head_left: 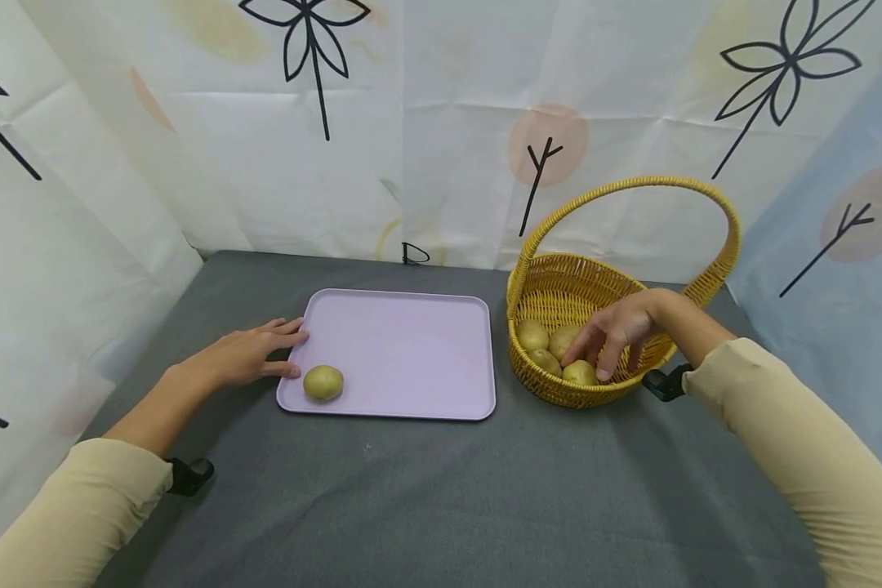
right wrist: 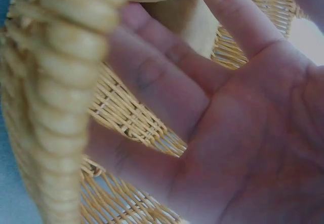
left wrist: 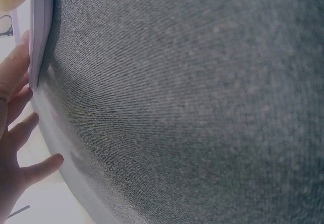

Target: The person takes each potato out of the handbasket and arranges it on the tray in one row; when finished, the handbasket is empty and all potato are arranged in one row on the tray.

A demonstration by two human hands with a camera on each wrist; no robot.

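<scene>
A lilac rectangular tray [head_left: 404,351] lies on the table with one potato [head_left: 323,383] near its front left corner. My left hand [head_left: 253,355] rests at the tray's left edge, its fingers spread and fairly straight, fingertips at the rim. To the right stands a yellow wicker basket [head_left: 567,282] holding several potatoes [head_left: 532,336]. Inside it, my right hand [head_left: 621,331] reaches down with fingers extended, fingertips right at the front potato [head_left: 579,373]. In the right wrist view the palm [right wrist: 263,127] faces the camera and the fingers are spread apart above the woven wicker.
The basket's tall arched handle [head_left: 647,181] rises behind and over the right hand. A dark grey cloth [head_left: 412,498] covers the table. White patterned curtains [head_left: 456,147] hang along the back and sides.
</scene>
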